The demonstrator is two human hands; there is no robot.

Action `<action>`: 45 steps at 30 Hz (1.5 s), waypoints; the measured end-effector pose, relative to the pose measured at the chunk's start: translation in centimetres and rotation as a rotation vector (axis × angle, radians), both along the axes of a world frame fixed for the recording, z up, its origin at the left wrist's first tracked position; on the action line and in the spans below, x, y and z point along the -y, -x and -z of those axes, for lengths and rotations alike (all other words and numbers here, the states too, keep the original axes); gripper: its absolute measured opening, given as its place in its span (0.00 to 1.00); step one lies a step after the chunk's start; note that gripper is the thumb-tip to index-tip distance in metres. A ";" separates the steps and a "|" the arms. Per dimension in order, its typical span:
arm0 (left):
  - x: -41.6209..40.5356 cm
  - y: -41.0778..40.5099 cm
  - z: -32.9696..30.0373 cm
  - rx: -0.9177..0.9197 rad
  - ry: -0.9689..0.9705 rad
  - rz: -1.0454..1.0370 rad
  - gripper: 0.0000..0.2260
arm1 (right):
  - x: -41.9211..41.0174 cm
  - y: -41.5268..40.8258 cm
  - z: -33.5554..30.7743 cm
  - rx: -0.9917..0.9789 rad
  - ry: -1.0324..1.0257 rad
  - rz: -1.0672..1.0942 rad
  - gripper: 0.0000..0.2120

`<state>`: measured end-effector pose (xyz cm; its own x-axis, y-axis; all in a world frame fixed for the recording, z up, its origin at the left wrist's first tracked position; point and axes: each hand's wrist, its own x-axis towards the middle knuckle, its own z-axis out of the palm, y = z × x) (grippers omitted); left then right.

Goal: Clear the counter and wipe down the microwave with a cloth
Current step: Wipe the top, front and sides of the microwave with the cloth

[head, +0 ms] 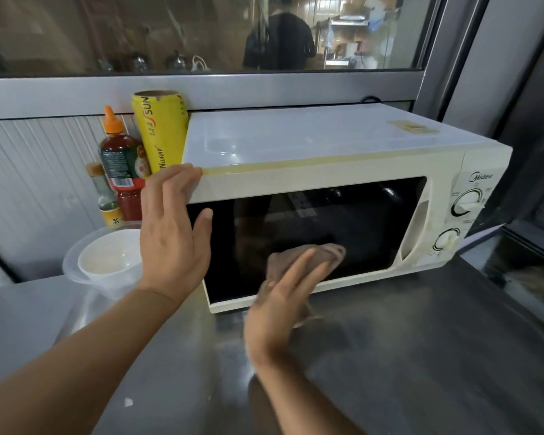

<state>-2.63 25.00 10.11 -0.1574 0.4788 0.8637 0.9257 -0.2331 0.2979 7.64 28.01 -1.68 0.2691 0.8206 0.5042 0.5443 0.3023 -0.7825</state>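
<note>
The white microwave (pixel 327 171) sits at the back of the steel bench (pixel 405 356), and the wiping step looks under way: the right hand (pixel 283 306), fingers flat and spread, presses a brownish cloth (pixel 311 255) against the dark door glass. The left hand (pixel 173 233), open and gripping nothing, braces the top left corner. Next the cloth likely needs carrying to the dial panel (pixel 462 215), while a plastic bowl (pixel 107 255), a sauce bottle (pixel 123 171) and a yellow wrap roll (pixel 161 130) stand just beside it.

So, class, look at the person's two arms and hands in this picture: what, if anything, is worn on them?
Nothing that shows. The left hand and right hand are both bare: no gloves, rings, watch or bracelet in view. Both forearms are uncovered as far as the picture's bottom edge, so no sleeve appears; any sleeve higher up is out of view.
</note>
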 end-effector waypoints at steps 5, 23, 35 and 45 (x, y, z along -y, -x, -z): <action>0.0 0.0 -0.1 0.006 0.004 -0.004 0.18 | 1.9 2.8 0.8 -0.041 0.017 -0.054 0.40; -0.1 -0.3 0.1 0.035 -0.009 0.003 0.18 | -6.1 -9.9 0.9 0.066 0.221 0.240 0.40; -0.4 -0.1 0.2 0.073 -0.012 0.020 0.18 | -1.1 -4.2 1.4 0.017 0.075 0.124 0.31; 0.2 -0.2 -0.4 0.094 0.012 0.029 0.19 | 4.2 1.2 1.2 0.020 0.058 -0.121 0.22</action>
